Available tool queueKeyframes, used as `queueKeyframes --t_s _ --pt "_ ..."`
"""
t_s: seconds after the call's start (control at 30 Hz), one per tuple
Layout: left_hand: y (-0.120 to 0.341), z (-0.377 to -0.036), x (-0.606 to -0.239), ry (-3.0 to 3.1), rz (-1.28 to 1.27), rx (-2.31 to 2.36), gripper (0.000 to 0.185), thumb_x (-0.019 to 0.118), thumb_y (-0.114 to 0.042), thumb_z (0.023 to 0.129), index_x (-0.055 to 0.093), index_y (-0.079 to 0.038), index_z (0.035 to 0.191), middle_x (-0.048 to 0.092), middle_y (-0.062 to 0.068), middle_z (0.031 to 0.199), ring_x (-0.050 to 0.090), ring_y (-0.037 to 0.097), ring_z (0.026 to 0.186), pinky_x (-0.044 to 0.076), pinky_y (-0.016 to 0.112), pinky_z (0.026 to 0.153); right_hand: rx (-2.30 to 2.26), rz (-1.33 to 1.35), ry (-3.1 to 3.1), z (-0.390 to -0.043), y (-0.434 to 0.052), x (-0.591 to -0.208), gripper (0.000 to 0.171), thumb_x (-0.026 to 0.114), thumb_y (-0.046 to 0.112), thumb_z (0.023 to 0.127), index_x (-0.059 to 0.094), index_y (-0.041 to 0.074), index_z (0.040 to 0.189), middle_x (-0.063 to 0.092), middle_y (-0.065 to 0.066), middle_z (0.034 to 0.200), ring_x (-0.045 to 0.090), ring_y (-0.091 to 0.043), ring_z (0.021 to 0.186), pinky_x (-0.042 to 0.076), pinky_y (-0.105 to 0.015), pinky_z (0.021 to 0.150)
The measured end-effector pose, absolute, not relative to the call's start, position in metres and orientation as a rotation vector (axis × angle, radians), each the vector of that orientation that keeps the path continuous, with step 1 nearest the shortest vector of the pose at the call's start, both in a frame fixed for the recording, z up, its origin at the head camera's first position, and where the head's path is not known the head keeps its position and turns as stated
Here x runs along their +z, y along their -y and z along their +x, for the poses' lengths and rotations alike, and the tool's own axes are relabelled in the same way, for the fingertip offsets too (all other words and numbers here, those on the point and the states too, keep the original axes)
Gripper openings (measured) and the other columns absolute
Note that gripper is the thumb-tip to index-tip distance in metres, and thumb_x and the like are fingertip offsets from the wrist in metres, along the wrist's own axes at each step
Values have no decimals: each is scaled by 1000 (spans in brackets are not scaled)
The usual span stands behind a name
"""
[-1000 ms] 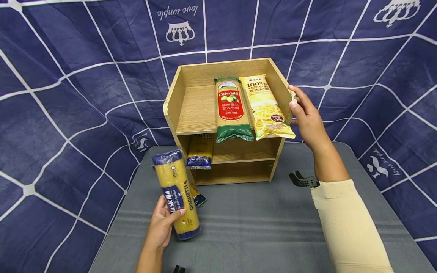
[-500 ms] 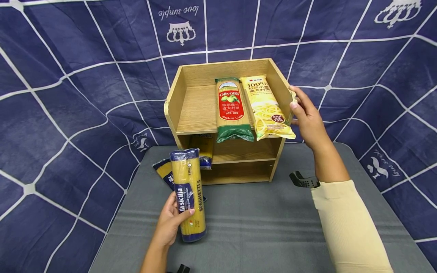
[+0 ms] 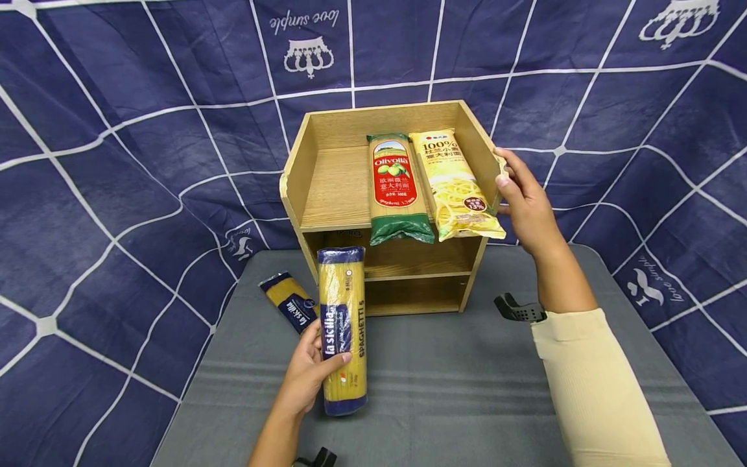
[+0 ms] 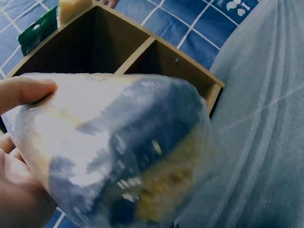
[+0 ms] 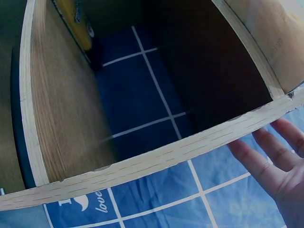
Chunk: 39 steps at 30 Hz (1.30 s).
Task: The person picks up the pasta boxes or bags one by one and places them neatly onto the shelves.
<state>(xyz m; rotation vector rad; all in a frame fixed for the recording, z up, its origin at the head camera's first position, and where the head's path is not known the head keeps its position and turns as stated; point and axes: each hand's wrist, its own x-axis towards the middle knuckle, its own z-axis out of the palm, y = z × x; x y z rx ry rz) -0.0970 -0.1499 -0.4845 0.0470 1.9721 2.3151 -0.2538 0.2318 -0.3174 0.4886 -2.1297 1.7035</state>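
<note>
Spaghetti pack [image 3: 342,329] in left hand [image 3: 307,374]; wrist cam: blurred, prob. same pack.

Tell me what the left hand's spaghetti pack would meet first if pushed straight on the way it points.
Probably the wooden shelf: the spaghetti pack held by the left hand points at the front edge of its middle board or the opening above it. Depth is unclear, so which one is uncertain.

A navy cloth backdrop [image 3: 117,130] crossed by white lines hangs behind and around the scene (crown logos and the words "love simple" are printed on it). In front lies a grey table top [image 3: 455,389], faintly striped. The light is even and soft.
</note>
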Motion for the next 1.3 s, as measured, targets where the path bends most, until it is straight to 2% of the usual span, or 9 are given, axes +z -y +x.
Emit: queueKeyframes --t_s 0.17,0.27,0.57,0.77,1.3 --pt "142 -103 -478 -1947 55 2309 85 73 8 80 33 -13 153 64 17 129 72 23 104 60 40 86 1706 484 2131 -253 -232 -316 49 46 27 106 42 29 154 54 6 125 57 -10 108 56 -16 73" --pt "139 -106 -476 -1928 47 2308 86 74 7 81 33 -15 154 63 20 131 72 24 104 61 41 85 1706 483 2131 -253 -231 -316 49 46 27 106 42 29 154 54 6 124 57 -10 108 56 -16 73" --pt "132 -115 -477 -1859 146 2328 82 72 6 83 31 -9 152 66 11 126 73 22 103 60 39 87 1712 490 2126 -254 -231 -317 49 46 26 106 41 28 155 55 5 125 58 -10 108 56 -15 73" --pt "125 -120 -477 -1795 182 2325 82 70 5 84 29 -9 154 63 14 131 72 22 106 59 39 89 1693 476 2141 -253 -232 -317 49 46 27 106 41 29 155 54 6 124 58 -10 107 56 -15 73" --pt "107 -130 -475 -1739 181 2286 68 67 -3 88 36 -5 148 67 2 123 69 16 104 58 34 88 1675 475 2140 -252 -232 -318 49 45 26 106 41 28 155 55 7 122 58 -9 106 56 -15 72"
